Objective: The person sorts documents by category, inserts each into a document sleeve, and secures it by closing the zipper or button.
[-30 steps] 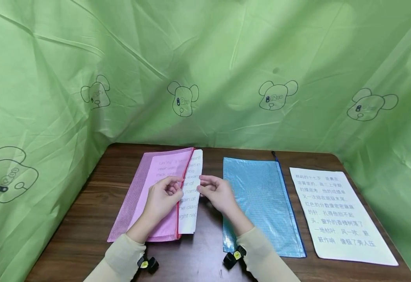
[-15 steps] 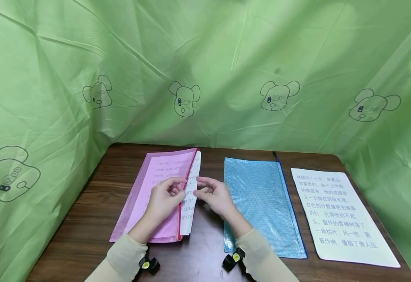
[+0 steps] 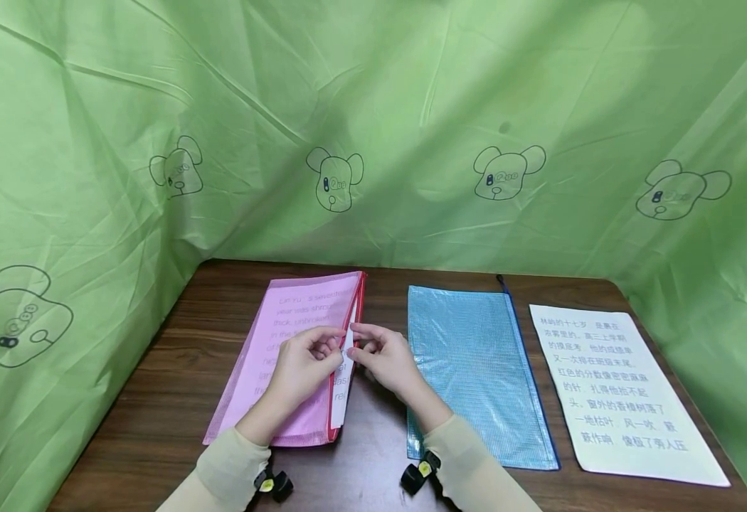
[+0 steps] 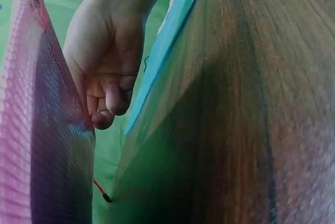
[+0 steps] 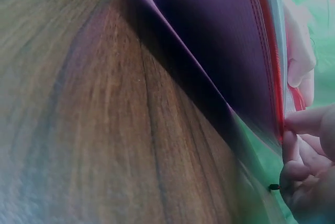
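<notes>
A pink mesh zipper pouch (image 3: pixel 299 419) with a red zipped edge leans up off the table at left of centre. Inside it is a white sheet of paper (image 3: pixel 341 398) with printed English text; a narrow strip shows at the open red edge. My left hand (image 3: pixel 306 363) pinches the front layer of the pouch at that edge. Opposite it, my right hand (image 3: pixel 383 359) pinches the far layer by the red zipper, thumb and forefinger meeting there in the right wrist view. Its fingers also show beside the pouch in the left wrist view.
A blue mesh zipper pouch (image 3: pixel 476 377) lies flat right of centre. Farther right rests a white sheet (image 3: pixel 610 391) with printed Chinese text. The brown wooden table (image 3: pixel 149 377) is bounded at the back and sides by a green curtain (image 3: pixel 399 85).
The white sheet has slid left into the pink pouch, leaving less of it exposed. My right hand has moved left with it, closer to my left hand, and the far red edge now shows.
</notes>
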A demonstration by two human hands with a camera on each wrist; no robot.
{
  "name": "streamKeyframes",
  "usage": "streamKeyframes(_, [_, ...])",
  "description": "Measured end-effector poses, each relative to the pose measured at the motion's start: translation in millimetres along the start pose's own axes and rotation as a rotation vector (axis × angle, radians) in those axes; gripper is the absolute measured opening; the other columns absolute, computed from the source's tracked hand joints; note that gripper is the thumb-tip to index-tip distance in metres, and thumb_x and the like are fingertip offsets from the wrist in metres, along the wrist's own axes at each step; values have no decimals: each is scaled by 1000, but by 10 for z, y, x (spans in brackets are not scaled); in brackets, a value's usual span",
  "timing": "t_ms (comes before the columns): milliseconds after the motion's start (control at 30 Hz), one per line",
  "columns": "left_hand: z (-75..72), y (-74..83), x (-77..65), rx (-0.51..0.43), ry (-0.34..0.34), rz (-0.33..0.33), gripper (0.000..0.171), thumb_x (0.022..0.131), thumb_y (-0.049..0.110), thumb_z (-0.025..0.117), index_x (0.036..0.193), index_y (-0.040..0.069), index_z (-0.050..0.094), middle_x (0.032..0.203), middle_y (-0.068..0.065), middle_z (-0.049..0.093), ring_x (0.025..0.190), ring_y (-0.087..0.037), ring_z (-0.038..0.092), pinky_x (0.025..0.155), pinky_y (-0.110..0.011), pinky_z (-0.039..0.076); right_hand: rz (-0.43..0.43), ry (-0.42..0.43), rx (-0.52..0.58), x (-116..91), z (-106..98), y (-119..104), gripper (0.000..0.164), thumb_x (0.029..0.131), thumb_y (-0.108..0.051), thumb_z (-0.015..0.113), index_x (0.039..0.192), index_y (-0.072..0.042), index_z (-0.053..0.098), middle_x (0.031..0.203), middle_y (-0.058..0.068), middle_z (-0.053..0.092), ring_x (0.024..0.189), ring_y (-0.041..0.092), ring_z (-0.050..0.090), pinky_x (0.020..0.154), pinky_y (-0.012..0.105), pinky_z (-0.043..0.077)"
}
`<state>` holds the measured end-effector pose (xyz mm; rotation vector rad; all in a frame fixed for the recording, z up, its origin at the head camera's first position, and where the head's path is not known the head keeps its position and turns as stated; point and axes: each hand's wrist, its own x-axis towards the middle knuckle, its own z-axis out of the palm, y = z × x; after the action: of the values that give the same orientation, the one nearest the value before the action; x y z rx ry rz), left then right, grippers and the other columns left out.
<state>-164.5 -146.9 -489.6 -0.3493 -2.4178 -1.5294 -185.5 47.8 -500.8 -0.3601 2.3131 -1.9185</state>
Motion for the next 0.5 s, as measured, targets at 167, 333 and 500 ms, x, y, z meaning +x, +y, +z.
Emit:
streamKeyframes(167, [5,5,-6,-6,-3,-5,35,81,-8,74,110,7,84,84,2,73,75,-9,66,67,-21,58,24,-4,7,3,2,5,45,95,-2,81,140,-5,73,121,16,79,54,6,52,46,20,42])
streamKeyframes(333, [5,15,-7,-12,-4,-12,35,81,-9,75,110,8,84,85,3,72,76,-9,66,68,-21,58,28,-9,17,5,12,-2,45,95,-2,80,140,-5,73,121,15,79,54,6,52,45,20,42])
streamKeyframes(500, [4,32,-9,-31,-13,-11,35,80,-10,74,109,6,83,84,2,72,76,-9,66,67,-21,58,23,-11,29,-1,26,-21,43,95,-2,80,138,-2,74,120,16,79,56,6,53,45,20,43])
